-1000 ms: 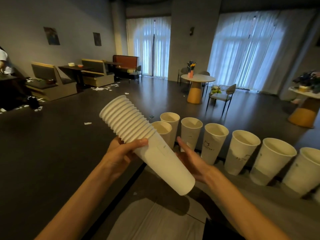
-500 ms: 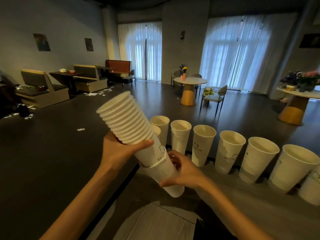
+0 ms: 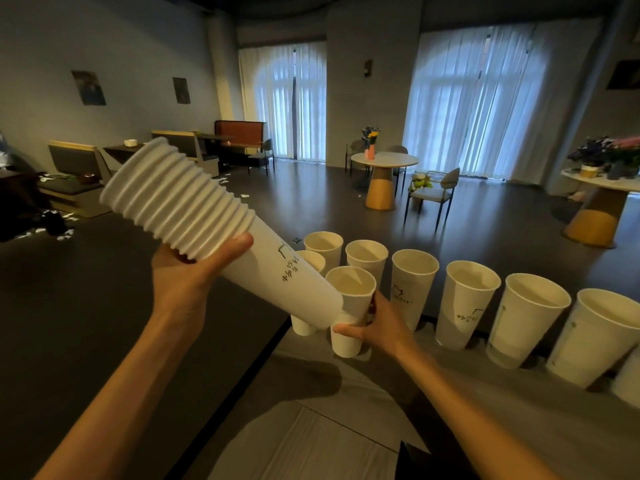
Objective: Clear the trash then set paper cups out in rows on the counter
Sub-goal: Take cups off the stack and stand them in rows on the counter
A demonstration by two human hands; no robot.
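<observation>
The biggest risk I see is the nested stack of paper cups [image 3: 194,216]: my left hand [image 3: 188,275] holds it tilted, fingers curled around it just below the ribbed rims, and its base hangs right over the near cups. If it dips, I judge it will knock 1 or 2 of them off the counter's edge.

Next is the single paper cup [image 3: 349,306] in my right hand [image 3: 377,327], fingers and thumb wrapped around its lower wall. It stands upright at the left end of the row of cups [image 3: 464,299], crowding the cup just behind it; I cannot tell whether its base touches the grey counter [image 3: 450,403] yet. Letting go early could tip it.

The counter runs to the right, with 2 more cups set behind the row's left end. Beyond lies a dark-floored room with booth seats [image 3: 74,174], 2 round tables [image 3: 382,174], curtained arched windows [image 3: 474,98] and paper scraps [image 3: 52,230] on the floor at left.
</observation>
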